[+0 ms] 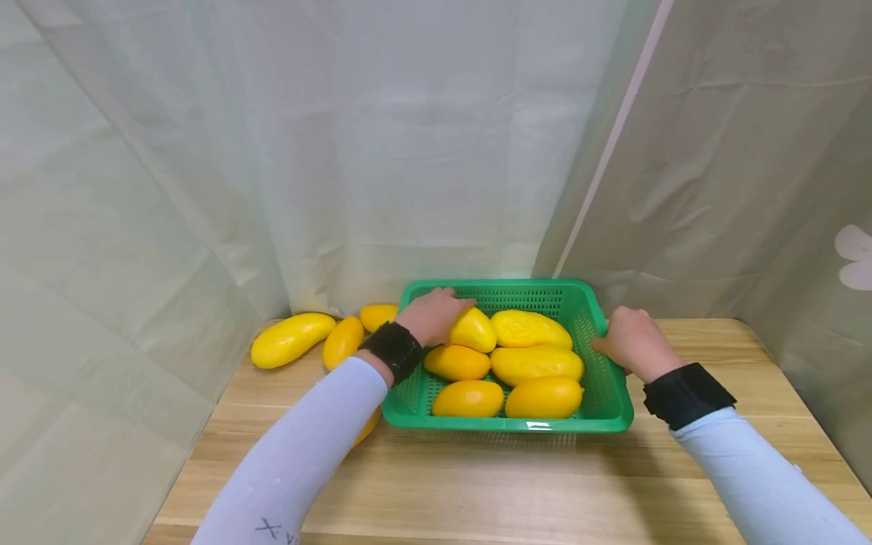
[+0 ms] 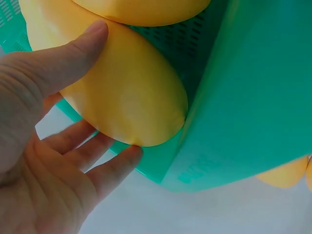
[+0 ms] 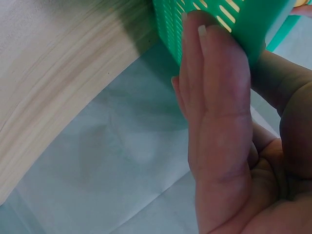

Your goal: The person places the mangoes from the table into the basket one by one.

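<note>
Both arms wear long, close-fitting sleeves of pale lavender-white cloth, the left sleeve (image 1: 300, 446) and the right sleeve (image 1: 756, 477). Just behind each of the hands sits a broad black wrist strap: the left strap (image 1: 392, 350) and the right strap (image 1: 686, 395). Farthest from the left hand (image 1: 433, 315), the left sleeve carries a small dark marking (image 1: 272, 528) like an "X". The right hand (image 1: 633, 342) is bare, with short, plain fingernails (image 3: 202, 30).

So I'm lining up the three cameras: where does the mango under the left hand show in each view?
Head: the mango lies at the basket's back left, under the left hand.
Left wrist: the mango fills the centre, between thumb and fingers.
Right wrist: not in view.
Shared landmark: the green basket.
</note>
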`<state>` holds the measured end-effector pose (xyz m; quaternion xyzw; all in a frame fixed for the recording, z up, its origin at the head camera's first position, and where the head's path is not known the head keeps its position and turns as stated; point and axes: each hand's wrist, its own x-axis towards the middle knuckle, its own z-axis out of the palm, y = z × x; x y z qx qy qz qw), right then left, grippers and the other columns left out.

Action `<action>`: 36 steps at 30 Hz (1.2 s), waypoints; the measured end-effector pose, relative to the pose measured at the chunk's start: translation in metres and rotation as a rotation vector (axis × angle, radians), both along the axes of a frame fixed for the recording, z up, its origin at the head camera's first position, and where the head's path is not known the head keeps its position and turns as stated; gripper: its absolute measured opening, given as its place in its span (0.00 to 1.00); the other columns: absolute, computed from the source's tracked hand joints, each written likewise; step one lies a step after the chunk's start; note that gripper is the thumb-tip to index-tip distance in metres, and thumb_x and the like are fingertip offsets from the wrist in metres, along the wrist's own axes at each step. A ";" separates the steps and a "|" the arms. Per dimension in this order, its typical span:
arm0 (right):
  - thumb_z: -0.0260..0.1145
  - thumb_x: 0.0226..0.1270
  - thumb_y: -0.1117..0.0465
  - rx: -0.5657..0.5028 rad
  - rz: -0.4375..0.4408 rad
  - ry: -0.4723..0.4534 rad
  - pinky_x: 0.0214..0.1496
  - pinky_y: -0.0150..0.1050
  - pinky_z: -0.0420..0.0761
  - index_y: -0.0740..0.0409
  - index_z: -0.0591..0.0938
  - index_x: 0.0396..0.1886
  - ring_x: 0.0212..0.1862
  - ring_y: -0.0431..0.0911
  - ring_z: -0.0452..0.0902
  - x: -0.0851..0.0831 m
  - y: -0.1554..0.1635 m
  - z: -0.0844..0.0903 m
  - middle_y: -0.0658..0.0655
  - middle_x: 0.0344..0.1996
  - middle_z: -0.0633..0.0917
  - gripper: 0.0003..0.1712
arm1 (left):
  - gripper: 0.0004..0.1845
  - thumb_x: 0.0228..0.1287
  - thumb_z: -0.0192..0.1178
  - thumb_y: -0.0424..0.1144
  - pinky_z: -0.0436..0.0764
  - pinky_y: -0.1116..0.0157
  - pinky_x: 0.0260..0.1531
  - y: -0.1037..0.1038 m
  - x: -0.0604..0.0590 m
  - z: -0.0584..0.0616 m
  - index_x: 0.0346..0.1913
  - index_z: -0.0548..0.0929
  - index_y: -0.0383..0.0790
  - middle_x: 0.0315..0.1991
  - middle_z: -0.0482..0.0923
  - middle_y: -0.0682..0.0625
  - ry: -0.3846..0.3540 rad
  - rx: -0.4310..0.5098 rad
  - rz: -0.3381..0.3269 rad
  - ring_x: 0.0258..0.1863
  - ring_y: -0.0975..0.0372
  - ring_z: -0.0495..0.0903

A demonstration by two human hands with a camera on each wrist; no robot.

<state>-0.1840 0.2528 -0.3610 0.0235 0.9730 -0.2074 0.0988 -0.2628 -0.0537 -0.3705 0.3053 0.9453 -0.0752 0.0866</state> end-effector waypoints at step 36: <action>0.63 0.57 0.56 -0.006 -0.005 -0.035 0.17 0.33 0.78 0.64 0.76 0.22 0.15 0.45 0.78 -0.005 0.004 -0.002 0.57 0.16 0.79 0.15 | 0.37 0.58 0.62 0.46 0.66 0.54 0.64 -0.073 0.019 0.040 0.69 0.59 0.42 0.68 0.60 0.43 0.027 0.416 0.162 0.66 0.51 0.62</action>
